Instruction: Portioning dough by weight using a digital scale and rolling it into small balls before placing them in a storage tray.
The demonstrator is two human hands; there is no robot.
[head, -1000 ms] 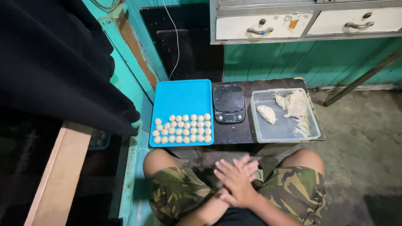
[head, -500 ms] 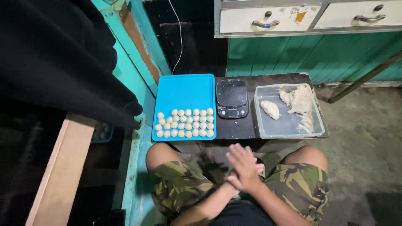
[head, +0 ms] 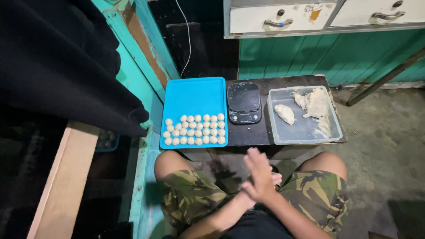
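Palms pressed flat together, right hand [head: 259,170] over left hand [head: 271,180], low above the lap; whether a dough piece sits between them, I cannot tell. The blue tray [head: 195,95] with its rows of dough balls [head: 194,130] lies far-left of the hands, the left hand's side, its long axis running near to far.

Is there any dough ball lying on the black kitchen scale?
No, the black kitchen scale has nothing on its top; the dough balls all lie in rows on the blue tray.
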